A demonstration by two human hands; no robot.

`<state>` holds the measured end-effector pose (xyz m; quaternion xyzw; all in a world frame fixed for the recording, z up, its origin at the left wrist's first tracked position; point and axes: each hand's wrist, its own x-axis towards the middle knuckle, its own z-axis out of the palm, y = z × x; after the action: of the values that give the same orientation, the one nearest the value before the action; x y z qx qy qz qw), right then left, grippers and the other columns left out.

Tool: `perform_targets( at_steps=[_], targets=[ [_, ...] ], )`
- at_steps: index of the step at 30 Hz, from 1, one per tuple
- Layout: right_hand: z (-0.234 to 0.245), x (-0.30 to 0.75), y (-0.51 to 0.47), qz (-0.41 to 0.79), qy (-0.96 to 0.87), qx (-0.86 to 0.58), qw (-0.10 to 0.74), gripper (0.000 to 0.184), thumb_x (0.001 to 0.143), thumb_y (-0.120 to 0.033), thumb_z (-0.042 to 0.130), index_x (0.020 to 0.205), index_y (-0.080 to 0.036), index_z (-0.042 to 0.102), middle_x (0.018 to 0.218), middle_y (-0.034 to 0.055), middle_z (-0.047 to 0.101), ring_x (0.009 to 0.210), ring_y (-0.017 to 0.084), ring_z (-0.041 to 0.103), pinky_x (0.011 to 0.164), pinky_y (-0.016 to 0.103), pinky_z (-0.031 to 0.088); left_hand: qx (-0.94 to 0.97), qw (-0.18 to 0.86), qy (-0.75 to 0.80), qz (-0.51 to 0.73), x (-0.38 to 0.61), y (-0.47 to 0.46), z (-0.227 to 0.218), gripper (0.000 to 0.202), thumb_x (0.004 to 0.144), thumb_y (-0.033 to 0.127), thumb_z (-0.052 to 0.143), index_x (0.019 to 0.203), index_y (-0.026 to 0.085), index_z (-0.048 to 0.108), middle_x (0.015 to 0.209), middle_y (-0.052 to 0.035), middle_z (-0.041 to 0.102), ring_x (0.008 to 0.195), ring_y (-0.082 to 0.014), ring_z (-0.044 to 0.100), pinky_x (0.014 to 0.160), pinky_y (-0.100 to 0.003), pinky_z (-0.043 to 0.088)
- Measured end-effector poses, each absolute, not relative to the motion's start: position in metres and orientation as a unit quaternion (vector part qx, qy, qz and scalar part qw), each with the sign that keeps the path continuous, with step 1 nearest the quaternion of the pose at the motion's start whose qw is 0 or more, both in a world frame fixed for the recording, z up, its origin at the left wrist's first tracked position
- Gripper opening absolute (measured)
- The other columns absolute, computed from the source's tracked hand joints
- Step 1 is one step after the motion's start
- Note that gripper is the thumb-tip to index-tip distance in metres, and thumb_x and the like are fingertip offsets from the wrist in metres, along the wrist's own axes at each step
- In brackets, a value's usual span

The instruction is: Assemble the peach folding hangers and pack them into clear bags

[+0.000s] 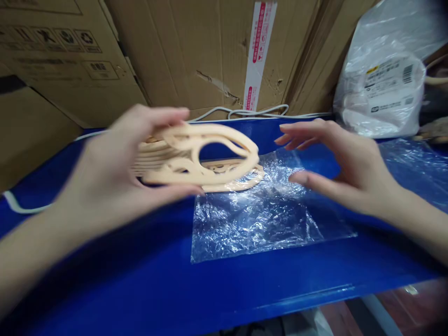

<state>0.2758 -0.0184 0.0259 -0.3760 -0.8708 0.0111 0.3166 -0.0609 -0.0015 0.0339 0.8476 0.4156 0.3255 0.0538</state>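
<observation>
My left hand (115, 163) is wrapped round a stack of beige plastic hangers (224, 175), thumb below and fingers above. Their rounded ends with large cut-outs point to the right; the far part is hidden behind the hand and slightly blurred. Another beige hanger (241, 185) shows just under the stack, over the clear plastic bag (252, 228). That bag lies flat and crinkled on the blue table (157, 280). To the right, my right hand (336, 168) hovers above the bag with thumb and fingers apart, holding nothing and not touching the hangers.
Cardboard boxes (196, 51) stand along the back and left. A white cable (259, 112) runs along the table's rear edge. At the back right sits a white plastic package (381, 93) with a label, and more clear plastic film (416, 168) lies in front of it.
</observation>
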Motion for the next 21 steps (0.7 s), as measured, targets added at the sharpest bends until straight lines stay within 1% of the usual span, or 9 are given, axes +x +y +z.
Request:
perform_targets(
  at_steps=[2, 4, 8, 12, 14, 17, 18, 19, 21],
  targets=[
    [0.022, 0.267, -0.026, 0.023, -0.891, -0.336, 0.305, 0.081, 0.086, -0.063, 0.072, 0.148, -0.018, 0.048, 0.138, 0.0145, 0.063, 0.123, 0.029, 0.062, 0.103, 0.042, 0.052, 0.876, 0.027, 0.373, 0.303, -0.039, -0.018, 0.02, 0.081, 0.083, 0.06, 0.079, 0.148, 0.023, 0.047, 0.14, -0.0042, 0.063, 0.128, -0.0268, 0.06, 0.119, -0.037, 0.043],
    [0.018, 0.26, -0.033, 0.027, -0.908, -0.315, 0.273, 0.089, 0.082, -0.068, 0.073, 0.152, -0.023, 0.044, 0.147, 0.0143, 0.057, 0.133, 0.031, 0.056, 0.108, 0.046, 0.051, 0.891, 0.037, 0.346, 0.29, -0.026, -0.027, 0.007, 0.078, 0.086, 0.059, 0.075, 0.15, 0.029, 0.042, 0.138, -0.0043, 0.063, 0.127, -0.0272, 0.06, 0.116, -0.042, 0.045],
    [0.012, 0.249, -0.039, 0.04, -0.924, -0.293, 0.242, 0.078, 0.089, -0.064, 0.068, 0.155, -0.03, 0.043, 0.148, 0.0105, 0.058, 0.129, 0.03, 0.061, 0.102, 0.046, 0.055, 0.898, 0.073, 0.337, 0.273, -0.019, -0.034, -0.002, 0.075, 0.089, 0.056, 0.073, 0.15, 0.033, 0.037, 0.142, -0.005, 0.061, 0.125, -0.0295, 0.061, 0.108, -0.047, 0.05],
    [0.01, 0.243, -0.041, 0.04, -0.925, -0.29, 0.242, 0.071, 0.093, -0.053, 0.067, 0.155, -0.028, 0.043, 0.148, 0.0104, 0.059, 0.126, 0.03, 0.062, 0.1, 0.045, 0.056, 0.895, 0.064, 0.346, 0.274, -0.018, -0.035, -0.001, 0.081, 0.088, 0.058, 0.073, 0.155, 0.036, 0.032, 0.15, -0.0041, 0.057, 0.13, -0.0304, 0.059, 0.112, -0.046, 0.049],
    [0.014, 0.245, -0.04, 0.063, -0.917, -0.312, 0.24, 0.074, 0.09, -0.048, 0.071, 0.155, -0.03, 0.041, 0.145, 0.0098, 0.06, 0.126, 0.031, 0.062, 0.1, 0.047, 0.057, 0.896, 0.075, 0.349, 0.264, -0.019, -0.035, -0.001, 0.092, 0.086, 0.063, 0.072, 0.16, 0.036, 0.023, 0.157, -0.0059, 0.05, 0.139, -0.0328, 0.053, 0.118, -0.049, 0.046],
    [0.027, 0.265, -0.035, 0.106, -0.903, -0.355, 0.217, 0.079, 0.086, -0.04, 0.073, 0.156, -0.033, 0.038, 0.14, 0.0077, 0.061, 0.126, 0.032, 0.062, 0.101, 0.049, 0.058, 0.893, 0.107, 0.366, 0.24, -0.025, -0.035, 0.001, 0.11, 0.082, 0.075, 0.068, 0.166, 0.036, 0.008, 0.17, -0.0066, 0.031, 0.152, -0.0377, 0.036, 0.124, -0.056, 0.037],
    [0.033, 0.277, -0.031, 0.116, -0.904, -0.361, 0.198, 0.079, 0.085, -0.04, 0.073, 0.156, -0.034, 0.038, 0.141, 0.0072, 0.06, 0.128, 0.032, 0.061, 0.1, 0.047, 0.06, 0.891, 0.116, 0.378, 0.224, -0.029, -0.034, 0.002, 0.112, 0.081, 0.078, 0.066, 0.166, 0.036, 0.005, 0.172, -0.0058, 0.026, 0.154, -0.0385, 0.033, 0.124, -0.057, 0.036],
    [0.039, 0.291, -0.026, 0.126, -0.898, -0.374, 0.196, 0.081, 0.083, -0.045, 0.075, 0.155, -0.036, 0.04, 0.142, 0.0069, 0.059, 0.129, 0.033, 0.061, 0.097, 0.046, 0.061, 0.89, 0.12, 0.39, 0.202, -0.034, -0.033, 0.004, 0.113, 0.081, 0.08, 0.064, 0.166, 0.036, 0.004, 0.173, -0.005, 0.023, 0.156, -0.0386, 0.03, 0.125, -0.057, 0.034],
    [0.05, 0.323, -0.017, 0.145, -0.885, -0.408, 0.172, 0.081, 0.081, -0.055, 0.078, 0.153, -0.045, 0.041, 0.144, 0.004, 0.059, 0.123, 0.031, 0.066, 0.089, 0.04, 0.064, 0.897, 0.117, 0.4, 0.147, -0.047, -0.028, 0.007, 0.112, 0.082, 0.08, 0.063, 0.167, 0.036, 0.006, 0.174, -0.0046, 0.022, 0.156, -0.0382, 0.029, 0.125, -0.057, 0.034]
  ],
)
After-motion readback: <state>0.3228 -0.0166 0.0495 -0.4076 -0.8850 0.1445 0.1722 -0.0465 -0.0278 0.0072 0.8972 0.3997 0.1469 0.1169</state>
